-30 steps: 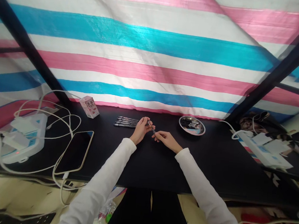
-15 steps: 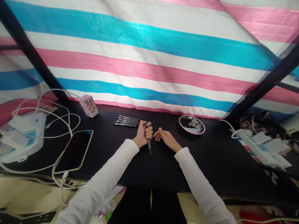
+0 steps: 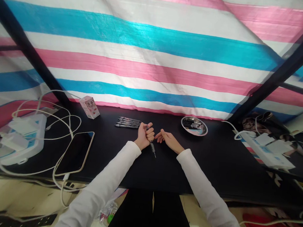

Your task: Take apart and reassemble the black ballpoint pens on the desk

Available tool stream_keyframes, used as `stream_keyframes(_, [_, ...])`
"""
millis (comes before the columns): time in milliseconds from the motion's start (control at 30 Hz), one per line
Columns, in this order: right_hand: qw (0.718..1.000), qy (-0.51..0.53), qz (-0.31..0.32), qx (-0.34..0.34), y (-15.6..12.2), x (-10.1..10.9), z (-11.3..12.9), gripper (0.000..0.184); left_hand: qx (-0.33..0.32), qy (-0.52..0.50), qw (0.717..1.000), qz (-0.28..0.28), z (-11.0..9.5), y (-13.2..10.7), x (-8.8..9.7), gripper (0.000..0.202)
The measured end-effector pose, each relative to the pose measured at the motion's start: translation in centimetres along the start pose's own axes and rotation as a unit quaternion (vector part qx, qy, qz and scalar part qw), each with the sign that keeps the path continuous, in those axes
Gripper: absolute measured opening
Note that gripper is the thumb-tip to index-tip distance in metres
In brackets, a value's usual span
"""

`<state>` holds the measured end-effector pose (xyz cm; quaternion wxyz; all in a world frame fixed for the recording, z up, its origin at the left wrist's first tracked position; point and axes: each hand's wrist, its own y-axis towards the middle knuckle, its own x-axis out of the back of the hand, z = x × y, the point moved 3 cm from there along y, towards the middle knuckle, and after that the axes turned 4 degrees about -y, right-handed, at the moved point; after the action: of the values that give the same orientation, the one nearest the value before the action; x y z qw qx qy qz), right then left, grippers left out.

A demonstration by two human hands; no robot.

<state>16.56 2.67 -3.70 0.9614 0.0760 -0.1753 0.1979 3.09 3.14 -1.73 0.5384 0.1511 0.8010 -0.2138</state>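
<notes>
Head-worn camera, facing forward, down; above left hand (image 3: pixel 144 137), right hand (image 3: pixel 169 141).

This was a makeshift indoor work corner, more like a rigged-up booth than a finished room. A striped tarp (image 3: pixel 135 55) hung as the back wall, crossed by black bars (image 3: pixel 22 38). A long black surface (image 3: pixel 201 174) carried a row of pens (image 3: pixel 128 122), a phone (image 3: pixel 75 152), and a power strip (image 3: pixel 23 141) with chargers and looping cables (image 3: pixel 61 114) near its left end. A second strip (image 3: pixel 266 151) sat at the right end, and the floor (image 3: pixel 6 192) showed below the front edge.
</notes>
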Motion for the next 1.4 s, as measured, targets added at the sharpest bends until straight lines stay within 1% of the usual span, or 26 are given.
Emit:
stream_keyframes(100, [1.0,0.0,-0.001,-0.003,0.0,0.0,0.0,0.066,-0.001,-0.01,1.0,0.004,0.0,0.0,-0.2,0.019])
stream_keyframes(200, [1.0,-0.001,0.0,-0.004,0.0,0.0,0.0,0.066,-0.001,-0.02,1.0,-0.01,-0.1,-0.1,-0.2,0.02])
stream_keyframes(333, [1.0,0.0,-0.001,-0.004,0.0,0.0,0.0,0.066,-0.02,-0.023,0.999,-0.023,-0.3,-0.2,-0.1,0.017])
stream_keyframes(467, [1.0,-0.002,-0.004,0.0,-0.1,0.0,0.1,0.066,-0.031,-0.024,0.999,-0.016,-0.5,-0.3,-0.3,0.014])
stream_keyframes(600, [1.0,-0.005,-0.006,-0.002,-0.1,0.0,0.2,0.066,-0.041,-0.017,0.999,-0.014,-0.7,-0.4,-0.4,0.017])
stream_keyframes(733, [1.0,-0.009,-0.006,-0.004,0.0,0.0,0.0,0.067,-0.039,-0.023,0.999,0.006,-0.7,-0.4,-0.5,0.018])
stream_keyframes(933, [1.0,-0.012,-0.005,-0.007,0.0,0.0,0.0,0.066,-0.05,-0.015,0.998,-0.022,-0.9,-0.4,0.0,0.02])
stream_keyframes(1100, [1.0,-0.013,-0.005,-0.005,-0.1,0.0,0.3,0.067,-0.08,-0.009,0.997,0.014,-1.1,-0.3,-0.1,0.02])
stream_keyframes(1167, [1.0,-0.014,-0.006,-0.006,-0.1,0.0,0.4,0.066,-0.101,0.007,0.995,0.014,-1.4,-0.2,0.0,0.021])
stream_keyframes(1200, [1.0,-0.013,-0.006,-0.007,-0.1,0.0,0.4,0.066,-0.127,0.018,0.992,0.002,-1.8,-0.2,0.2,0.022])
stream_keyframes(1267, [1.0,-0.009,-0.005,-0.008,-0.1,0.0,0.4,0.066,-0.206,0.046,0.976,-0.05,-2.9,-0.1,1.1,0.022])
stream_keyframes(1333, [1.0,-0.006,-0.005,-0.01,-0.1,0.0,0.4,0.065,-0.295,0.08,0.944,-0.127,-4.5,-0.4,2.3,0.02])
stream_keyframes(1400, [1.0,-0.005,-0.004,-0.013,-0.1,0.0,0.4,0.065,-0.344,0.123,0.907,-0.208,-6.0,-0.9,3.9,0.016])
